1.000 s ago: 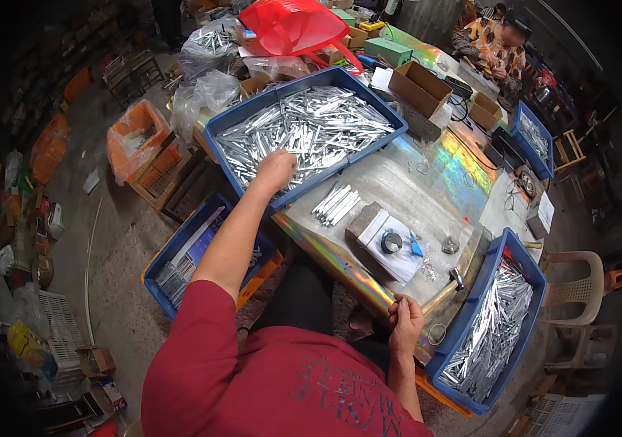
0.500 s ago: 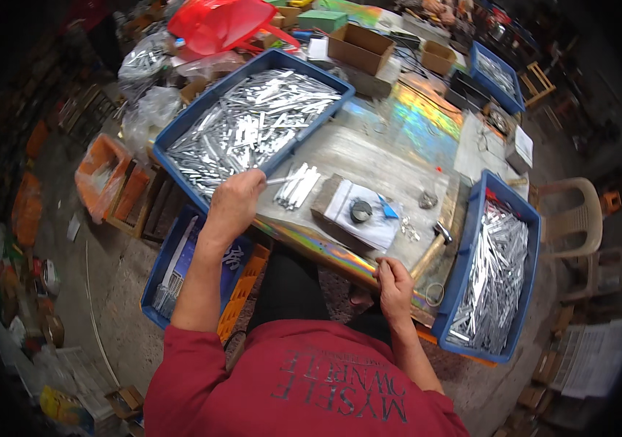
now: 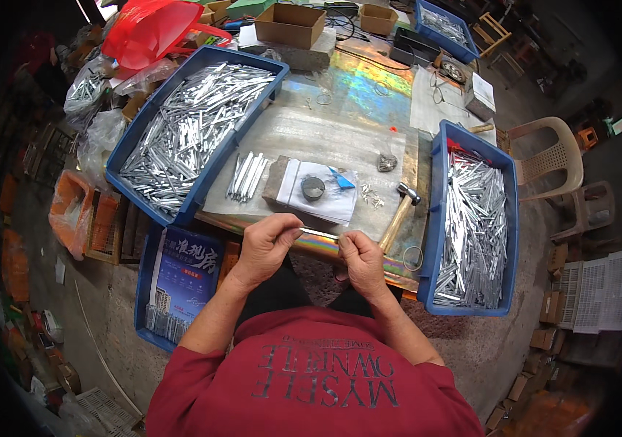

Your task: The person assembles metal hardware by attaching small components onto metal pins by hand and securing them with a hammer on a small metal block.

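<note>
A thin silvery metal strip (image 3: 318, 234) spans the gap between my hands, just off the table's near edge. My left hand (image 3: 267, 249) pinches its left end. At the other end, the fingers of my right hand (image 3: 363, 261) are closed on the strip; whether they also hold something small is hidden. Just beyond my hands is a block topped with white paper (image 3: 334, 207), bearing a round dark piece (image 3: 312, 189) and a blue scrap (image 3: 341, 178). Left of the block lies a small row of metal strips (image 3: 248, 177). A hammer (image 3: 399, 213) rests to the right, near small metal bits (image 3: 371, 195).
Blue trays full of metal strips stand at the left (image 3: 116, 169) and right (image 3: 435, 218) of the table. A wire ring (image 3: 413, 258) lies near the front edge. Cardboard boxes (image 3: 289, 25) and a red plastic bag (image 3: 147, 33) are at the back; a plastic chair (image 3: 550, 149) stands right.
My left hand has moved right and nearer from beside the strip row, bringing a metal strip. My right hand has moved left to meet it. The whole view has shifted.
</note>
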`<state>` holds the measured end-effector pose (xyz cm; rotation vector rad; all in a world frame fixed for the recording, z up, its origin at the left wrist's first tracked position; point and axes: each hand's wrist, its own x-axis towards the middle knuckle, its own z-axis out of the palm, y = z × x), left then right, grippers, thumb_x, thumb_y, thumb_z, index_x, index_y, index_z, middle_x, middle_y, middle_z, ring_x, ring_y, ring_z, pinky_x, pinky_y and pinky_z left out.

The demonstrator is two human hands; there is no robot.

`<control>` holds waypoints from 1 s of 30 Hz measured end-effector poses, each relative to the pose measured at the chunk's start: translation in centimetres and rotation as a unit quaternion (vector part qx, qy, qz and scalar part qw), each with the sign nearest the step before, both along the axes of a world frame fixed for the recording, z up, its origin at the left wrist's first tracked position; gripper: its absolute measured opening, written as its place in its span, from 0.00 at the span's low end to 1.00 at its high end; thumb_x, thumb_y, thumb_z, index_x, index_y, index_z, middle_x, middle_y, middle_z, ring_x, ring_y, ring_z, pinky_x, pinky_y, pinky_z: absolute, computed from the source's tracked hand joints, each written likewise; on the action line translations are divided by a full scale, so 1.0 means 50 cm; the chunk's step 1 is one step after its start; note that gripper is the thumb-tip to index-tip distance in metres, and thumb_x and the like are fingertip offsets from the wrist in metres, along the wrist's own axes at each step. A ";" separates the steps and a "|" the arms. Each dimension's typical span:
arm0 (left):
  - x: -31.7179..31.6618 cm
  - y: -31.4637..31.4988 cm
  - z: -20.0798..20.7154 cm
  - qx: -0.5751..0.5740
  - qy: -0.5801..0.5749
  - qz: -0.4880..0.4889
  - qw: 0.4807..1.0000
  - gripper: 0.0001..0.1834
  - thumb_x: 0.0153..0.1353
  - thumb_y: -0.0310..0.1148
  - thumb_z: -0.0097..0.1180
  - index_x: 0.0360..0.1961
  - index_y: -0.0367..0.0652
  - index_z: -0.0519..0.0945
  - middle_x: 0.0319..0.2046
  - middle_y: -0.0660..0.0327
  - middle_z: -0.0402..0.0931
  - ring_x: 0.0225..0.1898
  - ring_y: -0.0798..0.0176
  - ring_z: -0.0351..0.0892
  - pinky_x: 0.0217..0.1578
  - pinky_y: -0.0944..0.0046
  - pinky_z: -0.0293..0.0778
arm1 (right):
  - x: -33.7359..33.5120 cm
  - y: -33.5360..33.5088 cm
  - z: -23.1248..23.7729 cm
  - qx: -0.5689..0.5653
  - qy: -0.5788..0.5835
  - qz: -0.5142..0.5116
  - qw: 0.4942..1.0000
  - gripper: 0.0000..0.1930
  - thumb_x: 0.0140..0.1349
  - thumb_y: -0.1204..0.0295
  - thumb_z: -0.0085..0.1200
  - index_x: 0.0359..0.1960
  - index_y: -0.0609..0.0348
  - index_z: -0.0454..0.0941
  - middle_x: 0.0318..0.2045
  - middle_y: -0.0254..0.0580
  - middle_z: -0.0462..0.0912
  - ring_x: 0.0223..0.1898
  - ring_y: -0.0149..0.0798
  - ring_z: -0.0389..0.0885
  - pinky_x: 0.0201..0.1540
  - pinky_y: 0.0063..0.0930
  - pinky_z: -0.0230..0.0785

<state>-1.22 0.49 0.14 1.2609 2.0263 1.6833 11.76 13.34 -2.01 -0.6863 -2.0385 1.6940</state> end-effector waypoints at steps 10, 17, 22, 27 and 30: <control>0.074 0.052 -0.042 0.070 -0.480 -0.037 0.874 0.05 0.52 0.28 0.52 0.30 0.39 0.75 0.22 0.68 0.72 0.22 0.80 0.67 0.20 0.81 0.62 | 0.007 -0.024 -0.011 -0.196 0.015 -0.005 0.981 0.09 0.58 0.68 0.44 0.27 0.62 0.71 0.16 0.28 0.68 0.18 0.19 0.62 0.19 0.13 0.55; 0.044 0.041 -0.057 0.103 -0.402 0.028 0.910 0.07 0.52 0.31 0.52 0.30 0.38 0.75 0.20 0.65 0.71 0.20 0.77 0.68 0.18 0.80 0.64 | -0.018 0.115 -0.040 0.229 -0.013 -0.117 0.966 0.06 0.51 0.74 0.48 0.28 0.64 0.72 0.22 0.48 0.73 0.27 0.44 0.73 0.30 0.33 0.63; 0.048 0.039 -0.057 0.095 -0.417 0.021 0.904 0.08 0.54 0.33 0.50 0.30 0.39 0.72 0.22 0.64 0.72 0.20 0.76 0.68 0.18 0.80 0.64 | -0.054 0.175 -0.074 0.434 -0.120 -0.092 0.888 0.04 0.48 0.74 0.46 0.23 0.62 0.71 0.23 0.49 0.72 0.28 0.50 0.71 0.32 0.39 0.63; 0.048 0.030 -0.072 0.085 -0.411 0.014 0.907 0.08 0.55 0.34 0.48 0.31 0.41 0.71 0.23 0.66 0.71 0.20 0.79 0.67 0.18 0.82 0.62 | -0.081 0.166 -0.086 0.477 -0.241 -0.094 0.840 0.03 0.47 0.74 0.45 0.21 0.58 0.70 0.23 0.46 0.72 0.29 0.47 0.72 0.31 0.42 0.60; 0.046 0.025 -0.082 0.080 -0.418 0.020 0.905 0.08 0.55 0.34 0.48 0.31 0.40 0.71 0.23 0.66 0.71 0.20 0.79 0.67 0.17 0.82 0.62 | -0.092 0.160 -0.096 0.486 -0.285 -0.102 0.820 0.03 0.46 0.74 0.44 0.21 0.57 0.71 0.24 0.44 0.73 0.29 0.45 0.73 0.32 0.43 0.57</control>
